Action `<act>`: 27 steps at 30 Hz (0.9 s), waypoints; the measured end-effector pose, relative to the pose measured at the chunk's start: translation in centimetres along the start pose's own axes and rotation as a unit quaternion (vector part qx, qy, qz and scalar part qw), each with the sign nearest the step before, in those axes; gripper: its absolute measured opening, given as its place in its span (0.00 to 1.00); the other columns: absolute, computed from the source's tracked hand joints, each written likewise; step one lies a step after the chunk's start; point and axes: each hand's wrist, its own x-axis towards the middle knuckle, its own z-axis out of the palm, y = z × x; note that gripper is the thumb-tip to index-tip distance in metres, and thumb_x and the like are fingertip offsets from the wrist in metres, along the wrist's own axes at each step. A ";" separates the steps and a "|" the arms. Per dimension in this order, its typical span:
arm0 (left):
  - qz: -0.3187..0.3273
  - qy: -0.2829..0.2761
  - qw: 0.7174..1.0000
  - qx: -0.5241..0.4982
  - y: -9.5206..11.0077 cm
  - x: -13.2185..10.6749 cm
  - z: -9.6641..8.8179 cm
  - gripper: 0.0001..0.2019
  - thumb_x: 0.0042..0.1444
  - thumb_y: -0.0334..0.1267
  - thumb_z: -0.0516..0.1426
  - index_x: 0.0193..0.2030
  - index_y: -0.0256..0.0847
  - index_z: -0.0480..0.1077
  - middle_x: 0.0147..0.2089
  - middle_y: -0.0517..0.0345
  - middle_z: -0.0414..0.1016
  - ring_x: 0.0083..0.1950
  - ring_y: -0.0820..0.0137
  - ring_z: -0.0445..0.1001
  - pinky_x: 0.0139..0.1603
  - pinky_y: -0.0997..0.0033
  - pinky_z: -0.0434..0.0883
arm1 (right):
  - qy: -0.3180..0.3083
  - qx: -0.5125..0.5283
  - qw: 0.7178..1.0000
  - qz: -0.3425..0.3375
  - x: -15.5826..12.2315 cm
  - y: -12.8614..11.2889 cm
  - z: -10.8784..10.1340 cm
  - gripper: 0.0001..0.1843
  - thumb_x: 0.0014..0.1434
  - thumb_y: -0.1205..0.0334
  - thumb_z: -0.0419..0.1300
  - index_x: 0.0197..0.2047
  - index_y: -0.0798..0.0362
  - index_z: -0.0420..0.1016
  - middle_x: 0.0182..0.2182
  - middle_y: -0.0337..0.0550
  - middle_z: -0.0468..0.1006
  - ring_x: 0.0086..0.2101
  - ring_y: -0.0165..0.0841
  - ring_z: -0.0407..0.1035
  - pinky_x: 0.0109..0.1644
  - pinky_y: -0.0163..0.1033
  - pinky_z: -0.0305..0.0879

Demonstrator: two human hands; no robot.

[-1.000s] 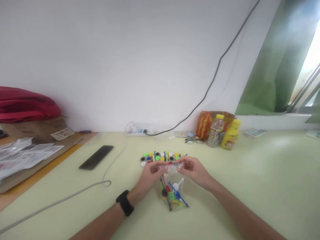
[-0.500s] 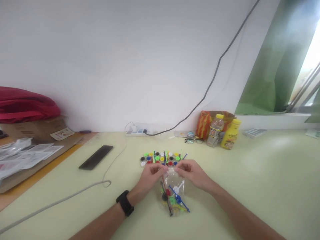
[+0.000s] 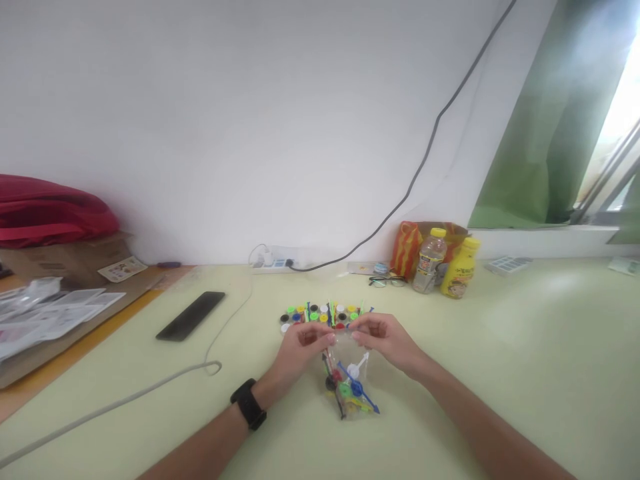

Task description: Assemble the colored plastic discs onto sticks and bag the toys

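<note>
A clear plastic bag [image 3: 344, 351] hangs between my hands, pinched at its top edge. My left hand [image 3: 306, 347] grips the left corner between thumb and fingers, a black watch on that wrist. The right corner is in the pinch of my right hand [image 3: 384, 339]. Inside the bag lie colourful plastic arrow spinners: a blue spinner [image 3: 357, 388], a white spinner [image 3: 354, 371], and black, red, green and yellow ones. Just beyond my hands, rows of coloured round pieces [image 3: 315, 316] with thin arrows lie on the table, partly hidden by my fingers.
A black phone [image 3: 191, 316] and a grey cable [image 3: 107, 408] lie to the left. Toward the wall are a power strip [image 3: 273, 265], glasses [image 3: 387, 281], a clear bottle [image 3: 429, 263] and a yellow bottle [image 3: 459, 270]. A cardboard box [image 3: 65, 260] stands far left.
The bag has risen slightly, its lower end now a little higher. My right thumb has shifted a bit to the right, and the bag's top is spread slightly wider.
</note>
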 end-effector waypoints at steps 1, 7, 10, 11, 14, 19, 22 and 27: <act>-0.003 0.005 1.000 -0.004 0.1 0.0 0.0 0.10 0.53 0.42 0.68 0.39 0.39 0.81 0.35 0.53 0.81 0.37 0.68 0.76 0.38 0.73 0.70 | 0.007 0.006 1.000 0.004 0.0 0.0 0.0 0.16 0.52 0.50 0.71 0.39 0.53 0.83 0.23 0.36 0.72 0.27 0.30 0.64 0.33 0.36 0.61; -0.007 0.036 0.999 -0.032 0.6 0.0 0.1 0.08 0.53 0.39 0.68 0.38 0.40 0.81 0.36 0.53 0.81 0.37 0.68 0.76 0.39 0.73 0.70 | 0.029 0.053 0.997 0.040 0.0 0.4 -0.1 0.14 0.53 0.54 0.69 0.41 0.52 0.86 0.27 0.42 0.78 0.30 0.31 0.65 0.35 0.37 0.60; 0.000 0.050 0.998 -0.042 0.3 0.0 0.0 0.06 0.53 0.37 0.66 0.37 0.39 0.82 0.34 0.53 0.81 0.36 0.68 0.74 0.38 0.73 0.69 | 0.034 0.081 0.995 0.052 0.1 0.7 -0.2 0.12 0.52 0.57 0.68 0.38 0.53 0.87 0.27 0.42 0.78 0.30 0.31 0.65 0.35 0.37 0.59; 0.004 0.054 0.998 -0.042 0.2 0.0 0.0 0.06 0.53 0.37 0.66 0.36 0.39 0.82 0.34 0.53 0.81 0.35 0.69 0.73 0.38 0.73 0.69 | 0.035 0.087 0.994 0.053 0.2 0.7 -0.1 0.11 0.51 0.58 0.68 0.37 0.53 0.87 0.27 0.43 0.78 0.30 0.31 0.65 0.35 0.37 0.59; 0.015 0.060 0.997 -0.037 -0.2 0.0 -0.2 0.05 0.53 0.35 0.65 0.36 0.39 0.83 0.34 0.52 0.82 0.35 0.68 0.72 0.38 0.72 0.69 | 0.042 0.094 0.993 0.053 0.2 0.8 0.0 0.10 0.51 0.58 0.68 0.35 0.54 0.87 0.27 0.42 0.77 0.30 0.31 0.64 0.36 0.37 0.59; 0.010 0.053 0.998 -0.021 -0.3 0.0 -0.3 0.07 0.54 0.37 0.64 0.38 0.39 0.83 0.39 0.50 0.83 0.40 0.65 0.74 0.43 0.70 0.70 | 0.050 0.077 0.995 0.038 0.1 0.6 0.0 0.11 0.52 0.57 0.66 0.36 0.53 0.86 0.28 0.43 0.78 0.31 0.32 0.65 0.37 0.37 0.61; 0.007 0.058 0.998 -0.013 -0.1 0.0 -0.1 0.10 0.52 0.41 0.68 0.38 0.38 0.82 0.40 0.50 0.83 0.42 0.64 0.76 0.45 0.70 0.72 | 0.050 0.043 0.998 0.014 0.0 0.3 0.1 0.12 0.55 0.54 0.65 0.36 0.53 0.86 0.28 0.43 0.78 0.31 0.33 0.66 0.38 0.38 0.63; 0.002 0.082 0.997 -0.017 -0.1 0.3 0.2 0.18 0.50 0.44 0.70 0.46 0.39 0.80 0.43 0.50 0.82 0.44 0.62 0.78 0.46 0.69 0.74 | 0.055 -0.012 0.998 -0.018 0.0 0.5 0.3 0.16 0.56 0.49 0.67 0.41 0.52 0.83 0.31 0.42 0.79 0.34 0.35 0.69 0.38 0.38 0.65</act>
